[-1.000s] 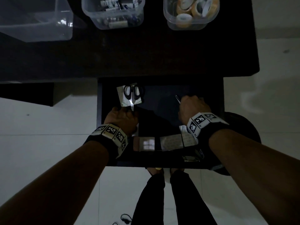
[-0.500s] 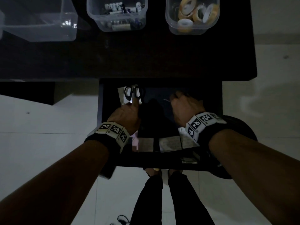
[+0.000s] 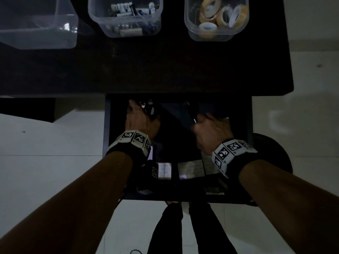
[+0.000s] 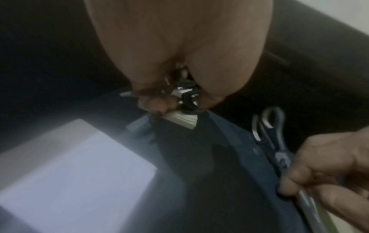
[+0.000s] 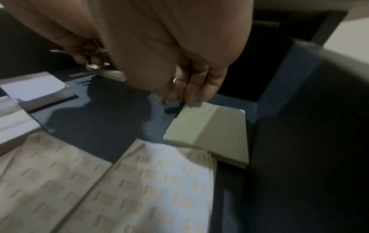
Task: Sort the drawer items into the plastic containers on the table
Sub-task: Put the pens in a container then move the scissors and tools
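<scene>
- Drawer (image 3: 249, 143): pulled open below the table (image 3: 165, 70); both hands reach inside.
- Left hand (image 3: 141, 120): at the drawer's far left corner, fingers curled round black-handled scissors (image 4: 187, 100) lying on a notepad (image 4: 179, 119).
- Right hand (image 3: 211, 132): toward the drawer's right side, fingers pinching metal scissors (image 4: 269, 135).
- Containers (image 3: 126, 32): three on the table beyond the drawer.

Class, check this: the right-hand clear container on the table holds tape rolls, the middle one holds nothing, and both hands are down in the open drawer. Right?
Not quite. The head view shows the middle container holds small stationery items. The tape rolls, left hand, right hand and drawer are as stated.
</scene>
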